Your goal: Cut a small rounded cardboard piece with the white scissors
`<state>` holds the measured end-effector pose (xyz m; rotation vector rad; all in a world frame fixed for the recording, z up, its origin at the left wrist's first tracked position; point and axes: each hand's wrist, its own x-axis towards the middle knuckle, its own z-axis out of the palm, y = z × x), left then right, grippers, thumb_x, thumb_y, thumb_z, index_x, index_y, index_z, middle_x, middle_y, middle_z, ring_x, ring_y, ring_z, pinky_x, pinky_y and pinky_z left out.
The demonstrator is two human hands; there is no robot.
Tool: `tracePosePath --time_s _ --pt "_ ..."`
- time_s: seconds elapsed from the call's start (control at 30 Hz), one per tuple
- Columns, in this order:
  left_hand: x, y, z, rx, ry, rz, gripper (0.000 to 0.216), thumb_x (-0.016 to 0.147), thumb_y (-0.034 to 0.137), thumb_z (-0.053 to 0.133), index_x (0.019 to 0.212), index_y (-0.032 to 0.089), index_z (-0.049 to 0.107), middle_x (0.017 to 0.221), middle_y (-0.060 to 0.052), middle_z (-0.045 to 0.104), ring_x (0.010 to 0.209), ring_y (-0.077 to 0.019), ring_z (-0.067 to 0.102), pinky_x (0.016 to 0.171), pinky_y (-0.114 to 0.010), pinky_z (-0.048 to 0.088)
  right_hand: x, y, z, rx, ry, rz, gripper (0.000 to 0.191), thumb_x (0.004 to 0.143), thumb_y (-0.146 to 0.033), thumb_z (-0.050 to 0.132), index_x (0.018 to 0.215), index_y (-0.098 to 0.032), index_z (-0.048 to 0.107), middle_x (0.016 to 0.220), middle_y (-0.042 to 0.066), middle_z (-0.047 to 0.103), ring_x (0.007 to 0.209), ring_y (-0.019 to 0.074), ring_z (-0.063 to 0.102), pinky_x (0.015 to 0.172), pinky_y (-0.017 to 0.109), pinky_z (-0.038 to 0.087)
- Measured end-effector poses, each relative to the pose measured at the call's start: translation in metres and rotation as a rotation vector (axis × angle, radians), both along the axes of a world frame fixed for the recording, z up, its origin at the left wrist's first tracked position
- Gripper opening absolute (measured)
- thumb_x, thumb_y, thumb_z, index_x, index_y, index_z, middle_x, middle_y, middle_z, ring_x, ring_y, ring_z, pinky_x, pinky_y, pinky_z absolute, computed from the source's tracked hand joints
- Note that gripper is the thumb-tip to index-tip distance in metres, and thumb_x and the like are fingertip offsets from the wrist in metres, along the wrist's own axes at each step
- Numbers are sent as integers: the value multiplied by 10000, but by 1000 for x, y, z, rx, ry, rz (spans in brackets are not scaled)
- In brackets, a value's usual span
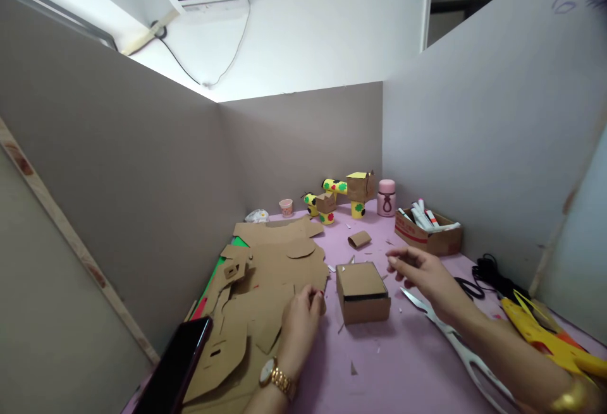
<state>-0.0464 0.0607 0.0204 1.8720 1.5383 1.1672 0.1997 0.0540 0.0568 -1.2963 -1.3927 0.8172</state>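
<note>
1. Left hand rests on cardboard sheets, fingers curled, seemingly pinching a small scrap.
2. Right hand hovers with fingers loosely apart, empty.
3. Small cardboard box sits between both hands, untouched.

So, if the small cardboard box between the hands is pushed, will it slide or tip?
The cardboard box looks low and wide with a flat base, so it would probably slide on the smooth pink table. Being thin cardboard, it is likely light and may dent if squeezed.
</note>
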Motion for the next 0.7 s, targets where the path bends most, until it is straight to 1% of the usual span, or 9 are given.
tracePosePath --time_s 0.1,0.2,0.23,0.3,0.43,0.47,0.57,0.63,0.7 --pt "2 5 -12 12 100 -14 183 811 217 457 691 197 593 659 -34 631 646 -210 561 610 -284 337 -4 50 12 -3 -66 -48 225 877 -295 547 1050 -151 555 895 17 622 710 138 615 598 291 511" --pt "5 2 -22 33 166 -16 194 831 193 422 788 191 612 802 -75 649 796 -241 572 724 -327 378 -13 110 15 -10 -156 -126 262 879 -285 549 1108 -157 538 1018 46 616 801 166 628 669 341 532" --pt "6 0 -24 38 184 -16 205 839 190 408 846 186 613 857 -89 642 848 -249 561 766 -345 380 -18 131 15 -6 -188 -160 271 880 -284 549 1120 -159 535 1057 54 608 840 178 626 700 362 530" --pt "6 -3 -28 38 218 -19 221 838 179 407 921 174 611 910 -106 625 891 -262 542 795 -370 385 -27 171 15 22 -254 -215 288 877 -278 553 1141 -165 529 1119 64 588 910 200 613 756 399 516" --pt "4 0 -38 24 279 -34 249 813 146 443 998 170 608 966 -112 613 919 -262 535 800 -382 413 -49 240 17 84 -374 -296 320 870 -274 562 1171 -176 515 1217 75 538 1028 238 565 840 458 471" --pt "4 2 -41 36 313 -39 248 794 138 469 995 165 611 984 -118 612 925 -267 536 794 -385 423 -55 253 18 88 -397 -308 322 869 -275 563 1172 -176 515 1223 76 534 1037 241 560 847 463 466" --pt "2 8 -55 80 413 -23 186 720 111 545 860 183 643 911 -99 633 860 -263 558 739 -384 446 -69 284 21 80 -455 -330 321 870 -278 563 1171 -177 517 1220 75 536 1034 241 561 847 464 466" --pt "0 11 -66 106 455 -18 147 687 118 582 789 200 649 861 -79 643 811 -246 572 701 -363 456 -77 299 22 64 -482 -338 319 870 -278 562 1170 -176 517 1215 75 539 1026 238 565 840 459 470" --pt "-1 14 -76 126 495 -2 131 662 140 623 766 214 653 839 -66 653 779 -237 585 669 -344 464 -84 310 22 42 -500 -342 316 871 -278 561 1167 -177 519 1212 74 542 1021 236 568 837 456 473"
